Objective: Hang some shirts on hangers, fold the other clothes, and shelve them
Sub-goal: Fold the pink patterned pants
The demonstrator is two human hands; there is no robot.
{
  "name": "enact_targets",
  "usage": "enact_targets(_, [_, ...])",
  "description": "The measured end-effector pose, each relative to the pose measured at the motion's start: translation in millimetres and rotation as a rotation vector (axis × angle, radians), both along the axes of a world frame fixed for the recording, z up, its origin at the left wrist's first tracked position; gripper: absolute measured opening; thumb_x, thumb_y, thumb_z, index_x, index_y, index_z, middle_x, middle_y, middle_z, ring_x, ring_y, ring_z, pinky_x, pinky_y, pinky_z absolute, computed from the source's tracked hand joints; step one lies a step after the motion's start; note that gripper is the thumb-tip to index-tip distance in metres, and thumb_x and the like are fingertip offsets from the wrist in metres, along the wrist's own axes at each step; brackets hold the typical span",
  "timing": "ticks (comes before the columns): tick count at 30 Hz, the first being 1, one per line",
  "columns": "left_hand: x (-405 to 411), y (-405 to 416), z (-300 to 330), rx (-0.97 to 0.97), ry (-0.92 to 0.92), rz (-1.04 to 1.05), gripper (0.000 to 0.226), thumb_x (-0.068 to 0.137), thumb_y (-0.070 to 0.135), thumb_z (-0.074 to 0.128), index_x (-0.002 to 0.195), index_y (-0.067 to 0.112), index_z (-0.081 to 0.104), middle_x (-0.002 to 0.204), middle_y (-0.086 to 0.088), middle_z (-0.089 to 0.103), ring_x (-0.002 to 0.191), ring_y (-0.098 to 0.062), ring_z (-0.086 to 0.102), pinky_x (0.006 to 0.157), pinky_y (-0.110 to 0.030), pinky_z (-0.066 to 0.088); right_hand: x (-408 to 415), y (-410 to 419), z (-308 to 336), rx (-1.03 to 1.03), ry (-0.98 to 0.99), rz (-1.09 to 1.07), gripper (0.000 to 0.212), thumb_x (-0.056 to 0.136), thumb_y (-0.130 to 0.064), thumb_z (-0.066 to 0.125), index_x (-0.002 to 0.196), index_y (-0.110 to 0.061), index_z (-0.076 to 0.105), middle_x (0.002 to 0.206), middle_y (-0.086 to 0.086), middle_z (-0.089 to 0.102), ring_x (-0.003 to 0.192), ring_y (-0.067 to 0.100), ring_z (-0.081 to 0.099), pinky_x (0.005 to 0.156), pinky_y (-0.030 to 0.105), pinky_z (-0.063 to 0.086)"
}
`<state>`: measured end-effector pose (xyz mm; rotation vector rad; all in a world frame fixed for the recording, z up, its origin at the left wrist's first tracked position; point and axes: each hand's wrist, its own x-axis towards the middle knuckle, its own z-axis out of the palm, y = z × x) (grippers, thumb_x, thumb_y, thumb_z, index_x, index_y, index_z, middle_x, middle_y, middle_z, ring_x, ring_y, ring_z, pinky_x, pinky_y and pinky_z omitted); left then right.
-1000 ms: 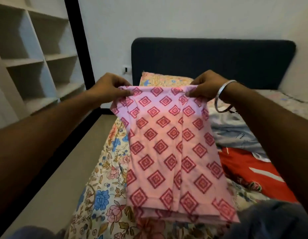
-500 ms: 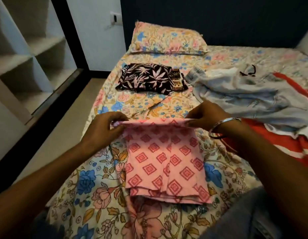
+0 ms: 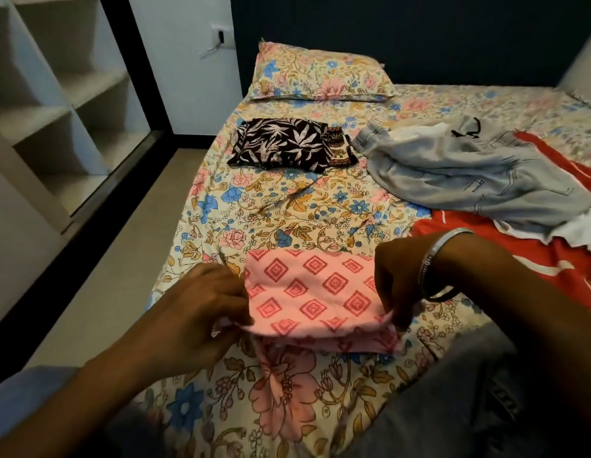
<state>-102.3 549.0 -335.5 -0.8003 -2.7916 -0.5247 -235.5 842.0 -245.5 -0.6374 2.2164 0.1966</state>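
- Your left hand (image 3: pixel 201 312) pinches the near-left corner of the pink diamond-print garment (image 3: pixel 315 294); fingers curled onto the cloth edge.
- Your right hand (image 3: pixel 399 279) pinches the near-right corner, fingertips tucked under the top layer; a bangle (image 3: pixel 433 259) sits on that wrist.
- The pink garment lies on the floral bedsheet (image 3: pixel 287 206), near the foot of the bed, folded into a compact rectangle with several layers showing at its near edge.
- Step in hand, as I read it: the last fold of this piece, top layer being laid down over the stack.
- A dark leaf-print bundle (image 3: pixel 284 143) lies already folded further up the bed, below the pillow (image 3: pixel 320 74).
- Light denim jeans (image 3: pixel 469 173) lie unfolded to the right, over a red garment (image 3: pixel 552 259); both look untouched.
- Open shelves (image 3: pixel 66 104) stand to the left, across the floor strip.
- Next move probably calls for squaring the near edges, letting go, then pressing the stack flat so it holds shape.
- After that, either carry it to the shelves or start on the jeans; the layers may slide if lifted by one side only.
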Motion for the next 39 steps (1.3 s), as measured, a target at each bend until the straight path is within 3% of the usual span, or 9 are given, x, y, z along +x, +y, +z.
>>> enact_targets(3, [3, 1, -4, -0.035, -0.027, -0.026, 0.013, 0.085, 0.042, 0.070, 0.097, 0.038, 0.074, 0.100, 0.030, 0.058, 0.103, 0.006, 0.053, 0.096, -0.033, 0.044, 2, 5, -8, 0.042, -0.073, -0.015, 0.022, 0.073, -0.030, 0.088, 0.092, -0.023, 0.080, 0.089, -0.007, 0.077, 0.085, 0.014, 0.072, 0.083, 0.033, 0.060])
enact_targets(6, [3, 10, -8, 0.013, -0.019, -0.016, 0.040, 0.092, 0.066, 0.056, 0.108, 0.034, 0.074, 0.110, 0.022, 0.066, 0.110, 0.003, 0.056, 0.096, -0.035, 0.046, -10, 11, -18, -0.075, -0.062, -0.084, 0.033, 0.080, -0.050, 0.078, 0.092, -0.020, 0.077, 0.087, -0.003, 0.077, 0.079, 0.013, 0.071, 0.079, 0.033, 0.057])
enact_targets(10, [-24, 45, -2, 0.095, 0.078, 0.146, 0.051, 0.097, 0.061, 0.046, 0.131, 0.028, 0.065, 0.131, 0.009, 0.064, 0.121, -0.007, 0.056, 0.099, -0.039, 0.050, -33, -2, -38, -0.470, 0.386, -0.214, 0.030, 0.092, -0.048, 0.065, 0.110, -0.025, 0.070, 0.098, -0.008, 0.070, 0.086, 0.010, 0.064, 0.076, 0.029, 0.055])
enact_targets(14, [-65, 73, -24, -0.154, -0.221, 0.354, 0.071, 0.101, 0.067, 0.021, 0.161, 0.029, 0.015, 0.168, 0.007, 0.015, 0.154, -0.013, 0.012, 0.127, -0.042, 0.006, -49, -29, -75, -0.470, 0.236, -0.161, 0.044, 0.098, -0.045, 0.058, 0.139, -0.029, 0.053, 0.121, -0.003, 0.066, 0.108, 0.019, 0.063, 0.088, 0.033, 0.051])
enact_targets(17, [-73, 74, -56, -0.143, -0.296, 0.369, 0.073, 0.099, 0.066, 0.007, 0.162, 0.028, 0.004, 0.170, 0.005, 0.005, 0.155, -0.010, -0.001, 0.126, -0.044, -0.006, -57, -31, -89, -0.448, 0.195, -0.167, 0.031, 0.096, -0.046, 0.060, 0.118, -0.025, 0.066, 0.099, -0.009, 0.069, 0.091, 0.015, 0.068, 0.073, 0.028, 0.053])
enact_targets(21, [-73, 62, -65, -0.046, -0.239, 0.409, 0.079, 0.097, 0.069, 0.001, 0.161, 0.025, 0.014, 0.167, 0.004, 0.020, 0.154, -0.012, 0.011, 0.126, -0.047, -0.008, -71, -23, -78, -0.483, 0.166, -0.173, 0.022, 0.091, -0.041, 0.069, 0.085, -0.019, 0.068, 0.079, -0.004, 0.072, 0.072, 0.014, 0.070, 0.061, 0.023, 0.052])
enact_targets(26, [-95, 55, -53, 0.169, -0.199, 0.493, 0.050, 0.104, 0.058, 0.031, 0.140, 0.029, 0.051, 0.125, 0.008, 0.060, 0.115, -0.008, 0.052, 0.121, -0.050, 0.022, -86, -21, -67, -0.570, 0.202, -0.214, 0.026, 0.088, -0.042, 0.072, 0.085, -0.017, 0.068, 0.074, -0.005, 0.072, 0.062, 0.005, 0.068, 0.053, 0.016, 0.049])
enact_targets(32, [-99, 27, -23, 0.489, -0.553, 0.462, 0.024, 0.089, 0.041, 0.073, 0.102, 0.022, 0.068, 0.088, -0.001, 0.075, 0.070, -0.011, 0.075, 0.059, -0.028, 0.059, -86, 11, -65, -0.423, -0.118, -0.396, 0.045, 0.079, -0.037, 0.082, 0.116, -0.013, 0.071, 0.091, 0.000, 0.077, 0.081, 0.018, 0.076, 0.070, 0.032, 0.062])
enact_targets(39, [-85, 1, -19, 1.098, -0.763, 0.439, 0.035, 0.087, 0.021, 0.073, 0.111, 0.000, 0.057, 0.103, -0.029, 0.071, 0.084, -0.039, 0.074, 0.063, -0.040, 0.064, -74, 11, -70, -0.949, -0.410, -0.906, 0.057, 0.078, -0.025, 0.079, 0.129, -0.005, 0.061, 0.106, 0.015, 0.072, 0.094, 0.033, 0.068, 0.089, 0.046, 0.056])
